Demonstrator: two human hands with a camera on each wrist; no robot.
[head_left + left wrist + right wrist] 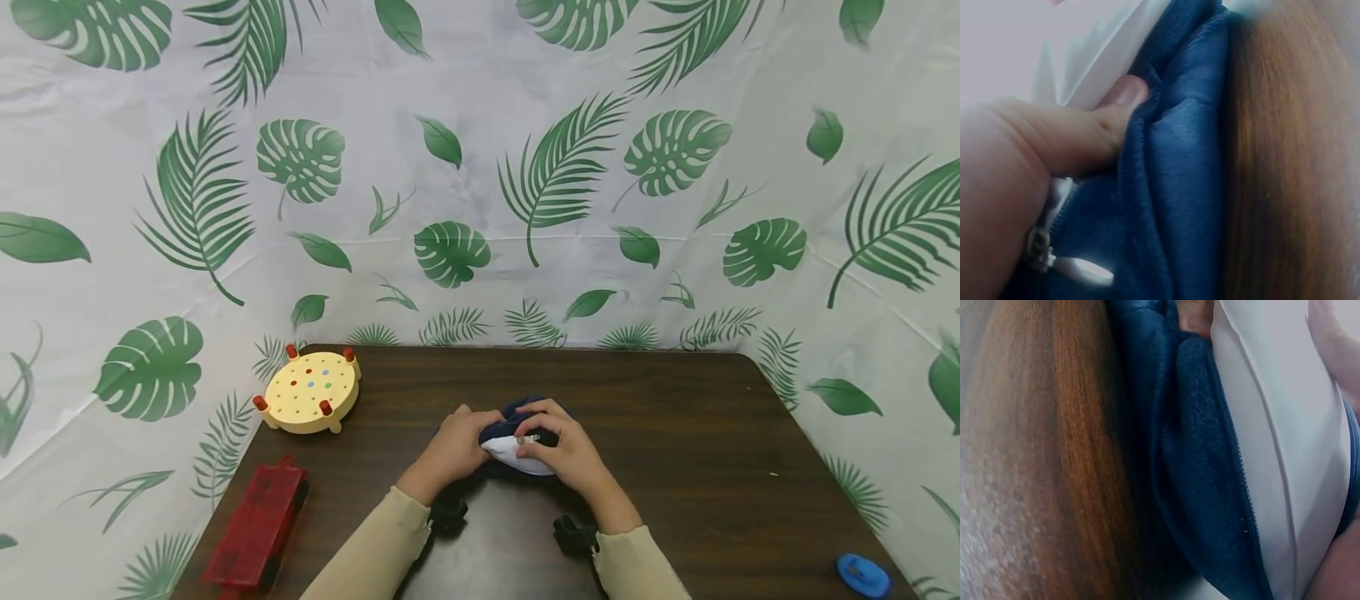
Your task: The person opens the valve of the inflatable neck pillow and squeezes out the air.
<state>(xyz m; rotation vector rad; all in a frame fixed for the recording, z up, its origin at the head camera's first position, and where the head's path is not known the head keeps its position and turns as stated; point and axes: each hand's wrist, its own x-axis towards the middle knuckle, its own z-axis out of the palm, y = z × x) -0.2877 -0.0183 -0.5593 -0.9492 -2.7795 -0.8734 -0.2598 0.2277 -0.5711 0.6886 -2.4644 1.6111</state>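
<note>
A dark blue fleece pouch (pixel 517 450) with a white lining and a zipper lies at the middle of the brown table (pixel 675 433), held by both hands. My left hand (pixel 459 440) grips its left edge; in the left wrist view a finger (pixel 1066 140) curls over the blue fabric (pixel 1172 187) beside the zipper teeth. My right hand (pixel 564 446) grips the right side, with its fingertips at a small metal zipper pull. The right wrist view shows the blue fleece (pixel 1197 487) and the white lining (pixel 1285 456), with part of my right hand (pixel 1335 337) at the frame's edge.
A round yellow peg board (pixel 310 390) with red posts stands at the table's back left. A red plastic case (pixel 255 527) lies at the front left. A small blue object (pixel 862 575) sits at the front right corner. Leaf-patterned curtains enclose the table.
</note>
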